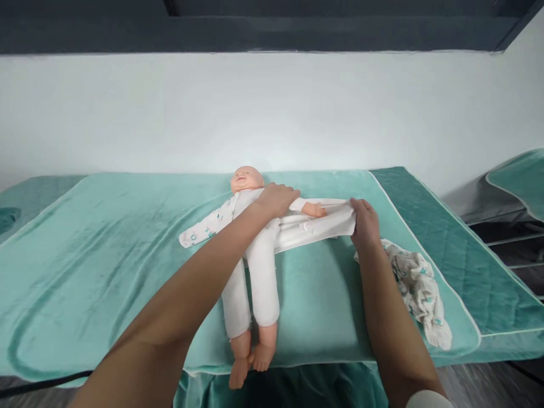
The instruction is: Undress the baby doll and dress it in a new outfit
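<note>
A baby doll [250,283] lies on its back on a teal mat [106,243], head toward the wall, feet over the near edge. It wears white leggings. A white printed garment [306,226] lies under its torso, spread out to the right past its bare arm. My left hand [277,199] rests palm down on the doll's chest and shoulder, fingers together. My right hand [364,224] grips the garment's right end, fingers curled over the cloth.
A crumpled printed cloth [419,292] lies on the mat just right of my right forearm. The white wall [272,113] runs behind the table. A second teal-covered surface [521,178] stands at the far right across a gap.
</note>
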Demonstrator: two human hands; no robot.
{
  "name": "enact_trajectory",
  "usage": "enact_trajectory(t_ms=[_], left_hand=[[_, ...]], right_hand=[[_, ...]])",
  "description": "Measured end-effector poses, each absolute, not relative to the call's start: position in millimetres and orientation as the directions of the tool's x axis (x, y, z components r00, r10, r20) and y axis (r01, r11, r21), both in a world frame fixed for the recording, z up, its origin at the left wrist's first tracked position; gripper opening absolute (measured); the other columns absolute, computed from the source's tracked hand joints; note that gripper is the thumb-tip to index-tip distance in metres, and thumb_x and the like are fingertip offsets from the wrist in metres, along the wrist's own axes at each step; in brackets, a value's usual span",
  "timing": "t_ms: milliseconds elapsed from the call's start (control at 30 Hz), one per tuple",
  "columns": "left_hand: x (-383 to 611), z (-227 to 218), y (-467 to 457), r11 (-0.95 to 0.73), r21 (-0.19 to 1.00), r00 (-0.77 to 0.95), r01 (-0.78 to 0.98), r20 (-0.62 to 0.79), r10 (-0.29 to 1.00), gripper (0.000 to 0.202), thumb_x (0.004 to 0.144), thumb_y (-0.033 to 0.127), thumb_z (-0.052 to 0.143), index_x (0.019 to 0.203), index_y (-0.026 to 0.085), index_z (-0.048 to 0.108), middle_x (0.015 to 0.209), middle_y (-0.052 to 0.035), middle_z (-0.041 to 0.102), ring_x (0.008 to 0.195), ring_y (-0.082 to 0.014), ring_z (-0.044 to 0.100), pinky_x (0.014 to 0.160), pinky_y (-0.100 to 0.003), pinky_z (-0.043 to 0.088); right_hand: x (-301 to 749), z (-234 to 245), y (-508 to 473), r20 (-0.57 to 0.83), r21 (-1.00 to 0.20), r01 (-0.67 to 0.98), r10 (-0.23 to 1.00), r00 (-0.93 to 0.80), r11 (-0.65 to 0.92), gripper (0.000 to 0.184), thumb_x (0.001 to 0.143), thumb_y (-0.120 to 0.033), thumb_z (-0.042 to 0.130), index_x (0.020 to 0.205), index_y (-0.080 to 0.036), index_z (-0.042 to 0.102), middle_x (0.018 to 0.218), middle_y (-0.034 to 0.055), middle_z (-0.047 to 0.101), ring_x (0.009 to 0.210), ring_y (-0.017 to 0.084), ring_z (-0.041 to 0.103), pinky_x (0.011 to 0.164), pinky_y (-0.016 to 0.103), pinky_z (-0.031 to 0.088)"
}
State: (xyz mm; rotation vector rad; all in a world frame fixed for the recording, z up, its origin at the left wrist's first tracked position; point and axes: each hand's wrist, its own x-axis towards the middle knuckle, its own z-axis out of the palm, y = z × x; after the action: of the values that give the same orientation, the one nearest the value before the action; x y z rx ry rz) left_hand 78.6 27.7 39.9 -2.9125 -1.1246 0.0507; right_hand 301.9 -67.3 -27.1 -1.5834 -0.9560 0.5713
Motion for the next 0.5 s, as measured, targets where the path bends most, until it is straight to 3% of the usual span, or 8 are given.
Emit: enact_trajectory(t_ms=[100, 233, 333, 400, 500], left_hand=[[80, 36, 26, -0.690, -0.073, 0.690, 0.720, -0.030, 0.723, 0.021, 0.081, 0.003, 0.057, 0.093, 0.018, 0.065, 0.098, -0.0139, 0.070, 0.100, -0.0316, 0.062, 0.088, -0.042, 0.035], [97, 24, 19, -0.597, -0.050, 0.597, 0.801, -0.015, 0.802, 0.025, 0.080, 0.002, 0.057, 0.100, 0.014, 0.066, 0.108, -0.0185, 0.069, 0.110, -0.0344, 0.058, 0.097, -0.049, 0.033], [106, 18, 19, -0.576, 0.001, 0.576, 0.817, 0.011, 0.817, 0.038, 0.080, 0.012, 0.062, 0.117, 0.014, 0.060, 0.128, -0.0199, 0.060, 0.116, -0.0339, 0.055, 0.095, -0.046, 0.037], [101, 20, 25, -0.614, 0.135, 0.617, 0.778, 0.025, 0.787, 0.041, 0.079, 0.020, 0.062, 0.120, 0.017, 0.057, 0.131, -0.0169, 0.058, 0.113, -0.0303, 0.056, 0.089, -0.040, 0.042], [76, 34, 37, -0.662, 0.504, 0.724, 0.555, 0.099, 0.682, 0.021, 0.079, 0.016, 0.050, 0.098, 0.019, 0.060, 0.104, -0.0077, 0.066, 0.091, -0.0219, 0.059, 0.075, -0.031, 0.043]], right_hand=[[306, -7, -75, 0.148, -0.988, 0.066, 0.761, 0.631, 0.137, 0.039, 0.082, -0.054, 0.053, 0.070, -0.027, 0.027, 0.062, -0.0063, 0.027, 0.052, 0.013, 0.031, 0.051, 0.029, 0.035], [282, 25, -84, 0.233, -0.968, 0.073, 0.761, 0.606, 0.238, 0.037, 0.087, -0.051, 0.049, 0.071, -0.026, 0.027, 0.064, -0.0053, 0.025, 0.054, 0.014, 0.029, 0.054, 0.028, 0.033], [245, 45, -88, 0.288, -0.953, 0.048, 0.841, 0.458, 0.300, 0.033, 0.090, -0.051, 0.050, 0.075, -0.025, 0.035, 0.066, -0.0046, 0.033, 0.056, 0.013, 0.035, 0.057, 0.027, 0.036], [222, 52, -89, 0.313, -0.950, 0.075, 0.920, 0.238, 0.304, 0.028, 0.089, -0.049, 0.055, 0.081, -0.025, 0.043, 0.070, -0.0041, 0.042, 0.059, 0.013, 0.041, 0.060, 0.027, 0.038], [194, 49, -93, 0.296, -0.911, 0.260, 0.947, -0.128, 0.320, 0.019, 0.088, -0.041, 0.058, 0.090, -0.024, 0.051, 0.078, -0.0030, 0.054, 0.070, 0.014, 0.050, 0.067, 0.028, 0.041]])
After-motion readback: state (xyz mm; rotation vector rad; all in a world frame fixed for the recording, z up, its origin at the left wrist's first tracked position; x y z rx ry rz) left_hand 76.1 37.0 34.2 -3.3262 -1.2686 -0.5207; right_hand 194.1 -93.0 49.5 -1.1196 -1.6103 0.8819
